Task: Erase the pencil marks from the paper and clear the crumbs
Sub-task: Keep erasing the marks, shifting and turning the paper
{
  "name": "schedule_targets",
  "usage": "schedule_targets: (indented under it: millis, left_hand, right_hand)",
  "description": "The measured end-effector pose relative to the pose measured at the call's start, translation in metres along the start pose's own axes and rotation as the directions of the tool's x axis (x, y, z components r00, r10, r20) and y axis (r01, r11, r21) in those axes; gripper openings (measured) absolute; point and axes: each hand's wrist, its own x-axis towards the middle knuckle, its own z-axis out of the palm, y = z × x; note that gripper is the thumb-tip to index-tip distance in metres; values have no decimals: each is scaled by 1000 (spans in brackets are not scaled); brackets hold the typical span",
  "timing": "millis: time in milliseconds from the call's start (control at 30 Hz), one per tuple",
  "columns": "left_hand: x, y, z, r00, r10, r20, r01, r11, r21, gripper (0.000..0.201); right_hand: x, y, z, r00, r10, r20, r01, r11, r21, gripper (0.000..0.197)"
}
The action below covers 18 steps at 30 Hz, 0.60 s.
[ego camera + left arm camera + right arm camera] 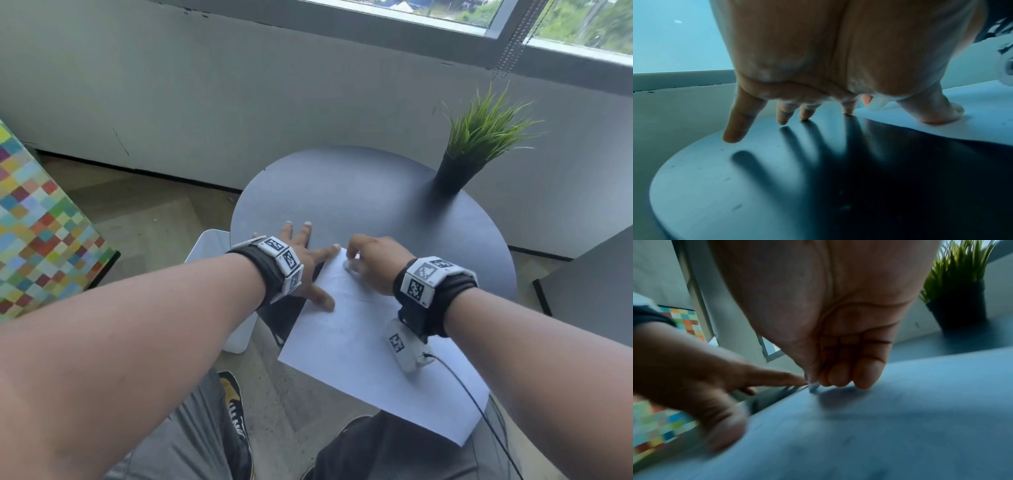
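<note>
A white sheet of paper (359,342) lies on the round dark table (359,198) and overhangs its near edge. Faint pencil lines (356,291) show near its far corner. My left hand (318,270) is spread flat, its thumb (937,113) and forefinger pressing the paper's left edge and the other fingers on the bare table (735,178). My right hand (352,260) is curled at the far corner and pinches a small white eraser (350,265) against the sheet. In the right wrist view the eraser (813,387) touches the paper (900,426) just beside the left forefinger (777,378).
A grass plant in a black pot (479,144) stands at the table's far right. A white bin (209,246) sits on the floor left of the table. A colourful checked block (37,219) is further left. My knees and a shoe are below the paper.
</note>
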Motion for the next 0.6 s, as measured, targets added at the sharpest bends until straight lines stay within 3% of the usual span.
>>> schedule_targets:
  millis: [133, 267, 433, 600]
  left_hand:
    - [1, 0, 1, 1000, 18, 17, -18, 1000, -9, 117]
    - [3, 3, -2, 1000, 11, 29, -12, 999, 30, 121]
    - [1, 3, -2, 999, 14, 33, -16, 999, 41, 118]
    - [3, 2, -1, 1000, 10, 29, -11, 999, 38, 124]
  right_hand:
    - [-8, -21, 11, 983, -166, 81, 165, 986, 22, 16]
    - [10, -5, -3, 997, 62, -36, -61, 998, 32, 22]
    - [0, -25, 7, 992, -98, 81, 95, 995, 31, 16]
    - [16, -12, -4, 991, 129, -28, -128, 991, 39, 23]
